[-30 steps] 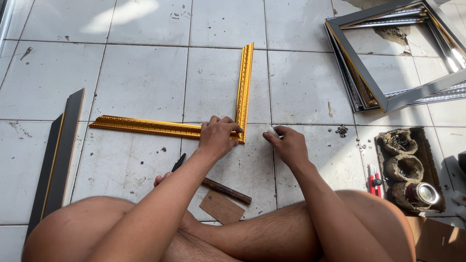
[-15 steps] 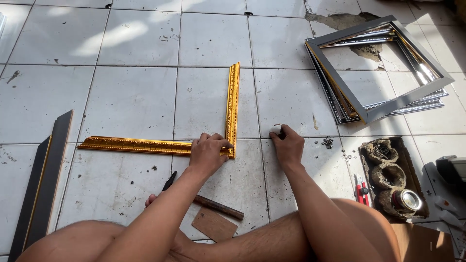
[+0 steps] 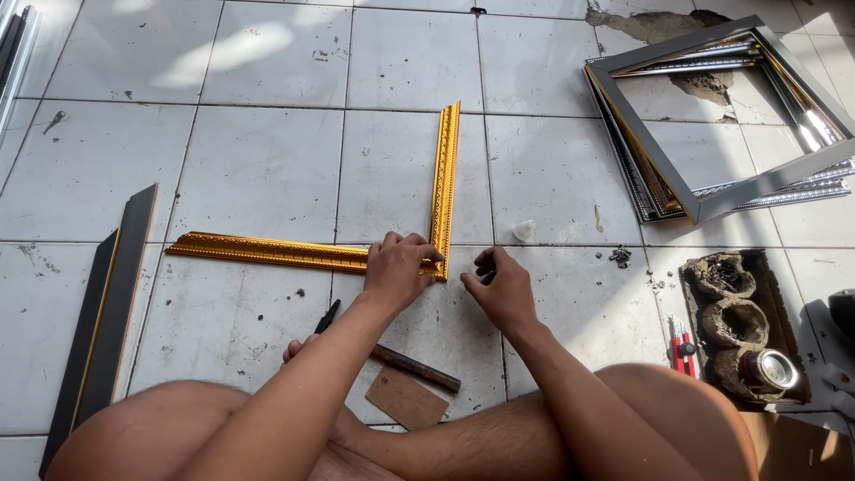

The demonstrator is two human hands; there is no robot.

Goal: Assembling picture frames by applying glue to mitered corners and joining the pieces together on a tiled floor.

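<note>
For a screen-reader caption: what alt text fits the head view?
Seated on a tiled floor, a person's left hand presses the corner of two gold moulding strips set in an L, the right hand beside it. Finished grey frames lie stacked at upper right.

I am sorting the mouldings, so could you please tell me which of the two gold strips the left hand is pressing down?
The left hand presses the horizontal gold strip, which runs leftward from the corner; the upright gold strip runs away from it up the floor.
</note>
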